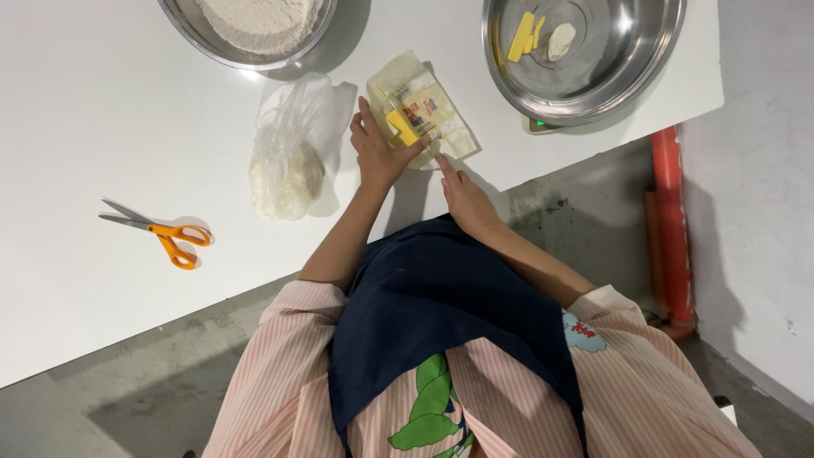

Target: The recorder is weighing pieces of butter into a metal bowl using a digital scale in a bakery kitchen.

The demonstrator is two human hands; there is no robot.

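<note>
Left hand (377,148) fingers curled onto butter (401,127) in opened wrapper (428,114) at table (102,127) edge; right hand (462,195) forefinger out, touching wrapper. Right bowl (644,76): butter pieces (526,36). Left bowl (199,30): flour (263,21). Bag (288,165): dough

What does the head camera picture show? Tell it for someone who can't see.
Seen from above, a person's left hand and right hand hold an opened butter packet on a white table. Nearby are a plastic bag, orange scissors, a flour bowl and a steel bowl with butter pieces.
</note>
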